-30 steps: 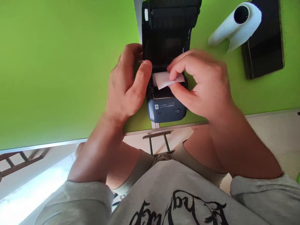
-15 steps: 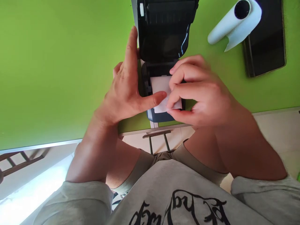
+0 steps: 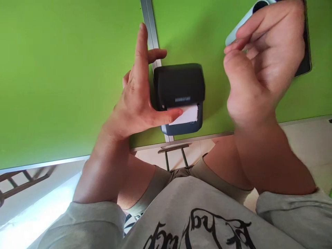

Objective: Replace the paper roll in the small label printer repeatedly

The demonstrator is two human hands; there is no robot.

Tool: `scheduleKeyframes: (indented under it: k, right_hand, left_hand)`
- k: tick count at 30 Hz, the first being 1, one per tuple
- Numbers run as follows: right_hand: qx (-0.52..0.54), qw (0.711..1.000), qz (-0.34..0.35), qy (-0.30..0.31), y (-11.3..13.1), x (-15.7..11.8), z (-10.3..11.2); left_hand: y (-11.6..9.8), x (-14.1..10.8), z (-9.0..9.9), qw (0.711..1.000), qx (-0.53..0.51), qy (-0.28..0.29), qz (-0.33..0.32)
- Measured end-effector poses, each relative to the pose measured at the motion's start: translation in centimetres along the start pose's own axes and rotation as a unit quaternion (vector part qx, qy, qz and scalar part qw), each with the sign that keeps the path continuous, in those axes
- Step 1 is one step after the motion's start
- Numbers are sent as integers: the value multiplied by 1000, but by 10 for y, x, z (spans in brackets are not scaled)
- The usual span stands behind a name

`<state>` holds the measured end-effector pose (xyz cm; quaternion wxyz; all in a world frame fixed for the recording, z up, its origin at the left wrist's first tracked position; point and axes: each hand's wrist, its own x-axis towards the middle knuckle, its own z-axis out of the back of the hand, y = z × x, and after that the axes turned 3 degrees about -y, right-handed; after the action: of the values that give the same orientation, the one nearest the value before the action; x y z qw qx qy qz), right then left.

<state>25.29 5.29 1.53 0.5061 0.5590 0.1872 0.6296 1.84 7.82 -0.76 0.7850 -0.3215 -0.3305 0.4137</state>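
Black script [image 3: 207,226] ran across the grey shirt [image 3: 181,200], wording unclear, pale lettering [image 3: 183,99] on the printer [image 3: 178,130]'s black lid [image 3: 180,81] was too blurred to read

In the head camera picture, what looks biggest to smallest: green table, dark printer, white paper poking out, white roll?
Largest to smallest:
1. Green table
2. Dark printer
3. White paper and white roll: unsure which is bigger, because the left hand covers some paper and the right hand hides much of the roll.

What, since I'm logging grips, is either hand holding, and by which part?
Nothing is visibly grasped: the left hand lays its thumb over the white paper strip; the right hand looks empty.
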Motion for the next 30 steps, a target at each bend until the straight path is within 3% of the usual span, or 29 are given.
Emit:
scheduleKeyframes:
  k: [3, 7, 14, 21, 30]
  right_hand:
    - [10, 1000, -20, -4, -2, -1, -4]
    - [36, 999, 20, 25, -9, -3, -10]
    - [34, 979, -22, 200, -3, -4, -6]
    - [138, 925, -160, 317, -7, 4, -3]
    - [92, 924, -170, 330, -1, 8, -1]
  left_hand:
    - [-4, 2, 1, 999, -2, 47, -4]
    - [-12, 2, 6, 998, -4, 69, -6]
    - [-14, 2, 11, 991, -28, 85, -96]
    - [-14, 2, 11, 993, -47, 86, -58]
    - [-17, 2, 12, 994, -36, 101, 0]
